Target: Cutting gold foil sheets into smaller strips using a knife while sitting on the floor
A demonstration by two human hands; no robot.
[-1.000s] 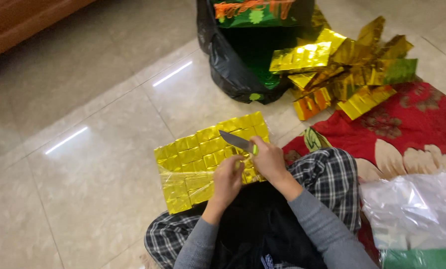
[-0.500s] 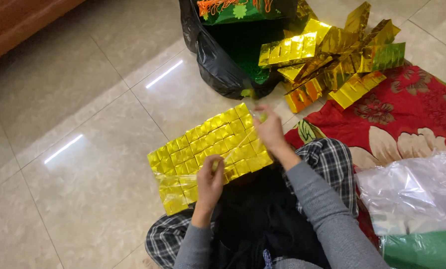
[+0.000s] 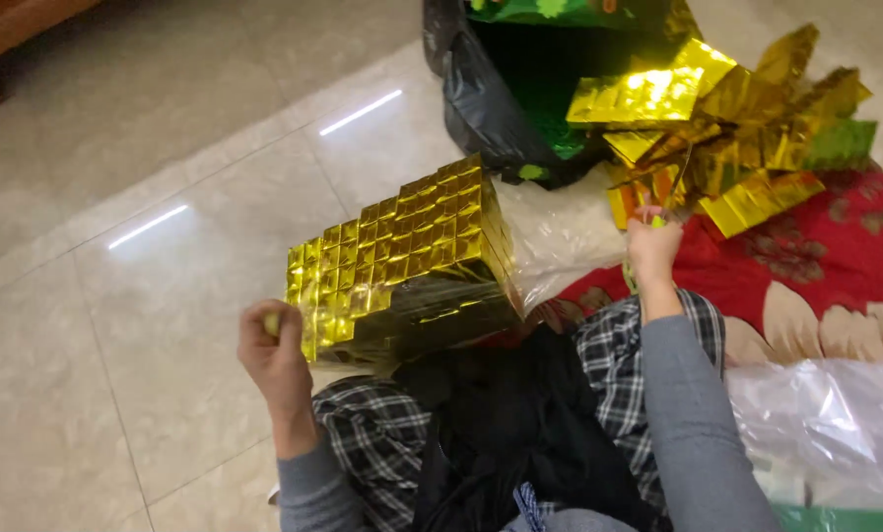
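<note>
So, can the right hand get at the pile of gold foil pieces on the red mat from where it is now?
Probably yes. The right hand is raised just beside the pile of gold foil pieces, and nothing stands between them. The left hand holds the gold foil sheet, away from that side.

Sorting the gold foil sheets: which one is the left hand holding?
The large gold grid-embossed sheet over the lap, gripped at its lower-left corner by the left hand. The other gold sheets lie piled by the black bag.

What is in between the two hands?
In the head view, the shiny gold foil sheet stretches between the left hand and the right hand, with crinkly clear plastic beside it, above the checked lap.
</note>
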